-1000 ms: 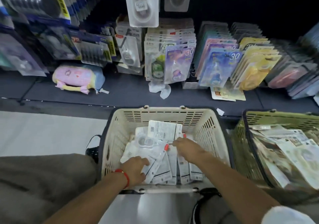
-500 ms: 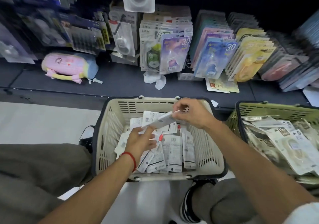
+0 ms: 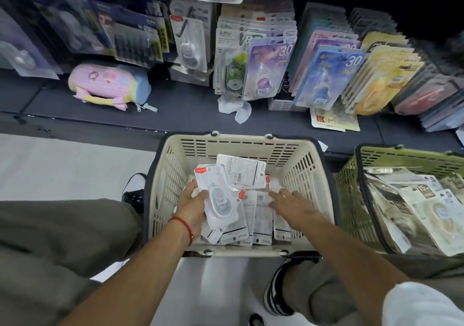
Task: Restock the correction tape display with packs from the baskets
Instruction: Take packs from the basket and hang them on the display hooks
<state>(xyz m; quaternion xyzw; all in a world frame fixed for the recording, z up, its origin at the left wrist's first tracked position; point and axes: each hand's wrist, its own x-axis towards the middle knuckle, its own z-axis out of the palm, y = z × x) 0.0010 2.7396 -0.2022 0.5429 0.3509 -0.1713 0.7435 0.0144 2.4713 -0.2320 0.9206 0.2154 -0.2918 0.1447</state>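
Moved since half a second ago: right hand (image 3: pixel 292 204) down from the far rim of the cream basket (image 3: pixel 241 142) into its right half, the pack it was pinching gone from it; left hand (image 3: pixel 193 206) now holding a clear blister pack (image 3: pixel 218 197) raised above the pile.

Left grip: fingers curled behind the pack, thumb across its front edge, a red cord (image 3: pixel 184 226) round the wrist. Pack tilted, red tab at the far top corner, oval tape dispenser visible through the plastic.

Right grip: fingers straight and spread, palm down, holding nothing, fingertips over or on the loose packs (image 3: pixel 258 215) at the basket's right side; contact hard to judge.

Inside the cream basket: white correction tape packs lying flat and overlapping, mostly barcode side up, one larger pack (image 3: pixel 242 171) leaning toward the far wall.

Right of the cream basket, just beside it: a green basket (image 3: pixel 351 200) heaped with larger packs (image 3: pixel 426 200).

Beyond the cream basket, on the dark shelf (image 3: pixel 175 107): rows of standing correction tape packs, among them a purple one marked 30 (image 3: pixel 270 71), a blue one marked 30 (image 3: pixel 326 77) and yellow ones (image 3: pixel 384 79) further right. Far left of these, a pink pouch (image 3: pixel 108 84) lying on the shelf. Crumpled white wrapper (image 3: pixel 234 107) directly beyond the basket's far rim.
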